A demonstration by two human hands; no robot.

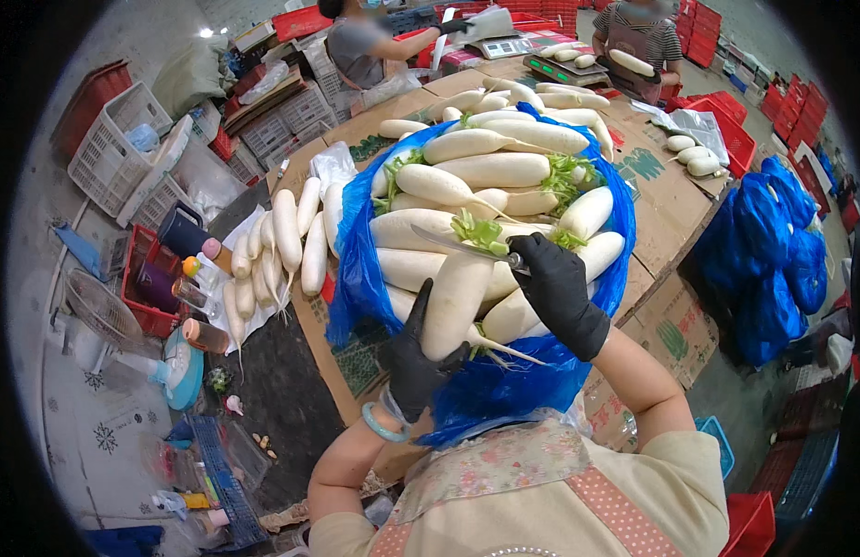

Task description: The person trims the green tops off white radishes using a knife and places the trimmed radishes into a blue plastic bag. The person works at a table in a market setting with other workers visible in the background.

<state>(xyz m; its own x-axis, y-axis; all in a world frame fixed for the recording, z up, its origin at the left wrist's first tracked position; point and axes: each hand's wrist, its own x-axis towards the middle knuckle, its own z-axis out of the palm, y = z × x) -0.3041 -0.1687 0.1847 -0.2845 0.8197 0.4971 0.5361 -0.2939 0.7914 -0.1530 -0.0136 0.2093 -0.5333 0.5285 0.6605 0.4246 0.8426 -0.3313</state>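
My left hand [419, 369], in a black glove, grips a white daikon radish [456, 303] by its lower part, with the leafy end pointing away from me. In my black-gloved right hand [559, 289] is a knife, its blade [447, 241] lying across the top of that radish. Cut-looking green leaf stems [477, 230] stand just beyond the blade. Below and around both hands, an opened blue plastic bag [357, 278] holds a heap of daikons [496, 169], some with short green tops. The knife's handle is mostly hidden by my fingers.
More daikons [287, 226] lie left of the bag on the cardboard-covered table [653, 230]. Two people work across it, near a green-lit scale [566, 72] and a white scale [506, 47]. Filled blue bags [764, 257] stand at right. A fan [102, 306] and red basket [148, 278] are at left.
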